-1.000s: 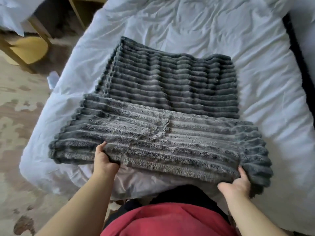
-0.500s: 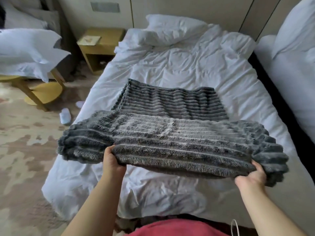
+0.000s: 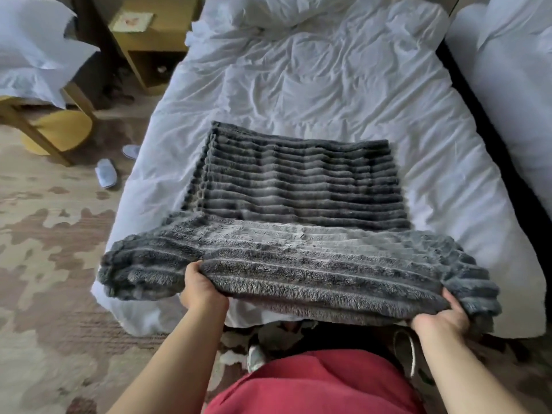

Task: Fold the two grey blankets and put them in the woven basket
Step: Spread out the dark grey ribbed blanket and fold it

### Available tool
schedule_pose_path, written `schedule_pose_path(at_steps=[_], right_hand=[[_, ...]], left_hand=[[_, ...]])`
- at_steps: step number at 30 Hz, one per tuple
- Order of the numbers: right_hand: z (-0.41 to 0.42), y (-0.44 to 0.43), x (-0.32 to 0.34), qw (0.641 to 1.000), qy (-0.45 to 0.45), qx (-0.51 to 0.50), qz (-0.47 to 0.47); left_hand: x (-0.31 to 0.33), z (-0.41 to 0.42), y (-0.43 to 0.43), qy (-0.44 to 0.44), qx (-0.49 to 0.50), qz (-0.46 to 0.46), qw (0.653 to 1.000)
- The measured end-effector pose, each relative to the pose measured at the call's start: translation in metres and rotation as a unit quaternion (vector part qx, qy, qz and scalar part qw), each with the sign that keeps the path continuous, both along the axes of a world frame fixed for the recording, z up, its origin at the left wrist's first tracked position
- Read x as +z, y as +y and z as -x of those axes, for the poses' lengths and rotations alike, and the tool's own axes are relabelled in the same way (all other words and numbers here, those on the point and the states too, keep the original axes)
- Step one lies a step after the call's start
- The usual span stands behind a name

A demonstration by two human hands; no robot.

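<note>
1. The left hand [image 3: 203, 289] is gripping the near edge of the grey ribbed plush blanket [image 3: 298, 264], thumb on top and fingers tucked underneath. The right hand [image 3: 439, 316] is pinching the same edge towards its other end.
2. The blanket's near part is hanging lifted between the hands above the foot of the white rumpled bed [image 3: 328, 85], while the far part is lying flat on the sheet. Whether that flat part is a second blanket, I cannot tell. No woven basket is showing.
3. The left corner is drooping outside the left hand's grip. In a fold it is likely to be trailing and leaving the edges misaligned.
4. The plush is looking thick and slippery, so a shallow pinch on the right is risking the layers sliding apart.
5. The flat part is resting loose on a creased sheet, so carrying the edge forward is risking dragging or bunching it.
6. The drooping corner is hanging near the bed's corner, and if released it is probably ending up on the patterned carpet [image 3: 44, 264].
</note>
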State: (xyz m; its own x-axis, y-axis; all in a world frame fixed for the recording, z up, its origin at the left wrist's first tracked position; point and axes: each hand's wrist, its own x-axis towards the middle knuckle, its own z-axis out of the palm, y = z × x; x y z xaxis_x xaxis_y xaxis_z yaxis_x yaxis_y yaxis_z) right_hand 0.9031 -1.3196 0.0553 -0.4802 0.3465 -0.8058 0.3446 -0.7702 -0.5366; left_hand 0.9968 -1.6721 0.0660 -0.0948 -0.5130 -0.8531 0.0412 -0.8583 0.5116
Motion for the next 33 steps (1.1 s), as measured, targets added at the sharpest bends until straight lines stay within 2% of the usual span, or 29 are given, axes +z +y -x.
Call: schedule_pose_path(at_steps=[3,6,9,11,13,15,16,18,20,22,24,26,28,31,33], right_hand=[[0.017,-0.003,0.005,1.0,-0.013,-0.013,-0.006],[0.057,-0.014,0.025,0.999,-0.048,-0.016,0.003],[0.11,-0.028,0.045,0.998,-0.059,0.001,-0.007],[0.147,-0.036,0.053,0.999,-0.046,0.006,-0.009],[0.182,-0.042,0.055,0.999,-0.025,0.044,-0.012],[0.211,-0.053,0.047,0.983,-0.022,0.168,-0.067],[0.225,-0.059,0.039,0.957,-0.041,0.257,-0.128],[0.243,-0.073,0.018,0.857,-0.075,0.447,-0.245],[0.247,-0.078,-0.008,0.756,-0.102,0.596,-0.252],[0.25,-0.075,-0.031,0.687,-0.133,0.676,-0.23],[0.259,-0.071,-0.044,0.656,-0.147,0.703,-0.233],[0.272,-0.072,-0.053,0.633,-0.154,0.714,-0.257],[0.285,-0.078,-0.057,0.6,-0.173,0.721,-0.3],[0.298,-0.1,-0.055,0.572,-0.211,0.7,-0.373],[0.307,-0.13,-0.051,0.535,-0.234,0.69,-0.428]], left_hand=[[0.004,0.018,-0.002,-0.065,0.01,0.042,0.997],[0.019,0.055,-0.008,-0.08,-0.011,0.069,0.994],[0.032,0.102,-0.022,-0.06,-0.03,0.098,0.993],[0.035,0.136,-0.033,-0.007,-0.053,0.135,0.989],[0.032,0.166,-0.039,0.061,-0.114,0.187,0.974],[0.021,0.185,-0.04,0.007,-0.259,0.259,0.93],[0.014,0.193,-0.037,-0.048,-0.343,0.286,0.893],[-0.005,0.204,-0.028,-0.113,-0.478,0.278,0.825],[-0.024,0.209,-0.016,-0.135,-0.564,0.222,0.784],[-0.035,0.212,-0.007,-0.163,-0.615,0.179,0.75],[-0.043,0.216,-0.002,-0.197,-0.63,0.181,0.729],[-0.046,0.225,-0.002,-0.227,-0.609,0.213,0.729],[-0.045,0.233,-0.004,-0.249,-0.595,0.24,0.725],[-0.038,0.247,-0.018,-0.261,-0.587,0.267,0.718],[-0.033,0.26,-0.042,-0.26,-0.591,0.297,0.704]])
